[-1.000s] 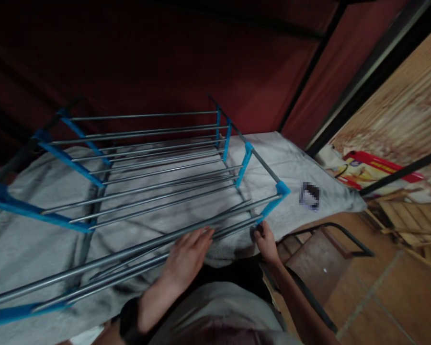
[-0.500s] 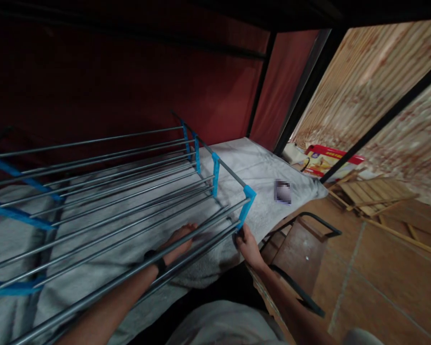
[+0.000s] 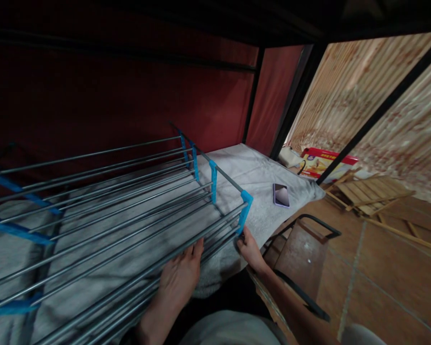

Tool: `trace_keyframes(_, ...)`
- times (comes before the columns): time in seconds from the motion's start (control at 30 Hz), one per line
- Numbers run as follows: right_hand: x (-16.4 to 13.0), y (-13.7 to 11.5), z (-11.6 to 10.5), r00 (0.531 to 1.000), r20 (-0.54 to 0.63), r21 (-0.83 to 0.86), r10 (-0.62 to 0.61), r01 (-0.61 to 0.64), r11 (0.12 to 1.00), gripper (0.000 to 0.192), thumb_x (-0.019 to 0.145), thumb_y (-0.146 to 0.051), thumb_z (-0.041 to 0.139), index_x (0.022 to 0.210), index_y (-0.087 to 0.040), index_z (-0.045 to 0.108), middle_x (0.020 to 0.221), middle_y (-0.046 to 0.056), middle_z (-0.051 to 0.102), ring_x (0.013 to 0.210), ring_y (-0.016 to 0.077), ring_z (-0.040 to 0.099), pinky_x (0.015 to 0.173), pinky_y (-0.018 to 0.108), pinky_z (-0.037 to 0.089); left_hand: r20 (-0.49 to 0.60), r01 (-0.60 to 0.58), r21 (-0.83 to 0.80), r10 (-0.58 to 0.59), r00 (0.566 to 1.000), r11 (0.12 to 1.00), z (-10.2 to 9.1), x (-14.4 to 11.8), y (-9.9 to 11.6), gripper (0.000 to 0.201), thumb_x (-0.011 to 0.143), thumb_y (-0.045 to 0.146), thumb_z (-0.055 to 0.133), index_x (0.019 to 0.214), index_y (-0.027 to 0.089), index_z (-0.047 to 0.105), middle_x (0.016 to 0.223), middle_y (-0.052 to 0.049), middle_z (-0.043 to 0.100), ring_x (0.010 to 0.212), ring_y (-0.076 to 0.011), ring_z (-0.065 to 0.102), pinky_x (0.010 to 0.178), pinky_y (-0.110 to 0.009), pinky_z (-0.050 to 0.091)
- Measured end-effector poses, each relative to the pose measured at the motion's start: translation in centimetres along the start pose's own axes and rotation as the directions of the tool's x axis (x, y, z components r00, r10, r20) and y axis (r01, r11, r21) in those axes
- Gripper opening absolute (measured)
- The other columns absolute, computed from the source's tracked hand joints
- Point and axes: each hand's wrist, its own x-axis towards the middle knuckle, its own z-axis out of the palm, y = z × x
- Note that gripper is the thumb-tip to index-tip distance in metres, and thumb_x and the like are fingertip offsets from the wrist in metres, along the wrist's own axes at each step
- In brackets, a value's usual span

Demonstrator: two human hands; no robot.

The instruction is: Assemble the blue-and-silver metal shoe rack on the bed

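A metal-tube rack [image 3: 136, 211] with blue plastic end brackets lies across the bed in front of me. My right hand [image 3: 250, 247] is closed at its near right corner, just below the blue bracket [image 3: 244, 211]; part of the fingers is hidden behind the corner. My left hand [image 3: 181, 270] lies over the lower front tubes, back of the hand toward me. Its fingers bend at the upper front tube, and their tips are partly out of sight. Grey fabric [image 3: 226, 155] covers the bed under the rack.
A phone [image 3: 281, 195] lies on the fabric right of the rack. Beside the bed stands a brown-seated chair [image 3: 301, 258] with a black frame. Farther right are a wooden slatted piece [image 3: 373, 194] and a red-and-yellow box [image 3: 319, 165]. Black bed-frame bars [image 3: 298, 96] rise at the corner.
My left hand has come out from behind the front tubes and now lies over them, nearer to me. My right hand stays at the corner. The view has shifted slightly.
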Motion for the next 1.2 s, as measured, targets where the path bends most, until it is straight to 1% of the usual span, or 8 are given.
trace_keyframes(0.1,0.4,-0.3,0.0,0.998,-0.051,0.036,-0.02,0.022,0.999,0.067,0.072,-0.018,0.052,0.138,-0.019,0.06,0.142,0.011,0.065,0.136,0.0269,0.057,0.124,0.053,0.037,0.011,0.036,0.066,-0.036,0.999,0.997,-1.4,-0.6,0.7,0.04,0.104,0.018,0.048,0.14,0.017,0.068,0.104,-0.014,0.081,0.085,-0.0267,0.079,0.077,-0.035,0.062)
trace_keyframes(0.2,0.8,-1.1,-0.2,0.995,-0.09,0.087,-0.05,0.058,0.995,0.067,0.075,-0.019,0.054,0.141,-0.019,0.059,0.144,0.01,0.064,0.137,0.0255,0.057,0.124,0.05,0.039,0.023,0.079,0.05,-0.08,0.997,0.996,-2.1,-1.2,1.0,0.039,0.108,0.027,0.047,0.14,0.022,0.068,0.106,-0.01,0.082,0.08,-0.0257,0.079,0.071,-0.034,0.062)
trace_keyframes(0.4,1.4,-3.5,-1.0,0.982,-0.177,0.107,-0.064,0.083,0.991,0.067,0.081,-0.022,0.055,0.148,-0.018,0.055,0.142,0.013,0.065,0.126,0.0248,0.065,0.117,0.048,0.048,0.109,0.167,-0.055,-0.16,0.981,0.984,-2.2,-1.4,1.8,0.039,0.108,0.028,0.047,0.141,0.025,0.068,0.108,-0.008,0.082,0.086,-0.0261,0.08,0.066,-0.032,0.061)
trace_keyframes(0.53,1.5,-5.4,-1.5,0.978,-0.172,0.113,-0.12,0.14,0.984,0.065,0.082,-0.019,0.053,0.147,-0.018,0.056,0.144,0.012,0.064,0.13,0.0233,0.063,0.12,0.046,0.046,0.154,0.204,-0.122,-0.184,0.971,0.971,-2.6,-1.1,1.9,0.039,0.108,0.028,0.048,0.141,0.026,0.068,0.118,-0.007,0.081,0.095,-0.0261,0.08,0.072,-0.032,0.063)
trace_keyframes(0.63,1.5,-6.3,-1.7,0.977,-0.171,0.118,-0.129,0.151,0.982,0.065,0.083,-0.018,0.053,0.148,-0.019,0.056,0.143,0.01,0.065,0.132,0.0226,0.062,0.122,0.045,0.044,0.226,0.249,-0.133,-0.215,0.95,0.959,-2.9,-0.9,1.9,0.04,0.108,0.029,0.047,0.143,0.027,0.066,0.121,-0.005,0.08,0.099,-0.0277,0.079,0.077,-0.037,0.064)
trace_keyframes(0.8,1.4,-6.9,-1.8,0.978,-0.176,0.123,-0.108,0.131,0.984,0.064,0.084,-0.02,0.053,0.148,-0.019,0.057,0.145,0.011,0.065,0.13,0.0229,0.064,0.12,0.045,0.046,0.294,0.258,-0.172,-0.2,0.935,0.951,-3.3,-0.5,1.9,0.041,0.109,0.028,0.045,0.145,0.025,0.065,0.128,-0.005,0.077,0.107,-0.0281,0.078,0.089,-0.039,0.063)
trace_keyframes(0.97,1.2,-7.0,-1.8,0.979,-0.177,0.141,-0.101,0.127,0.982,0.064,0.083,-0.019,0.054,0.147,-0.019,0.058,0.145,0.011,0.065,0.131,0.0224,0.064,0.121,0.044,0.045,0.303,0.25,-0.163,-0.192,0.933,0.954,-3.4,-0.2,1.8,0.042,0.11,0.03,0.043,0.146,0.026,0.064,0.126,-0.007,0.077,0.105,-0.0296,0.078,0.088,-0.041,0.063)
trace_keyframes(1.2,1.1,-6.9,-1.7,0.984,-0.169,0.185,-0.063,0.094,0.978,0.063,0.082,-0.022,0.056,0.145,-0.018,0.06,0.144,0.012,0.066,0.133,0.0231,0.063,0.123,0.046,0.043,0.349,0.26,-0.171,-0.188,0.918,0.95,-4.1,0.4,1.6,0.043,0.11,0.031,0.04,0.147,0.026,0.062,0.121,-0.009,0.079,0.11,-0.0321,0.077,0.095,-0.048,0.061)
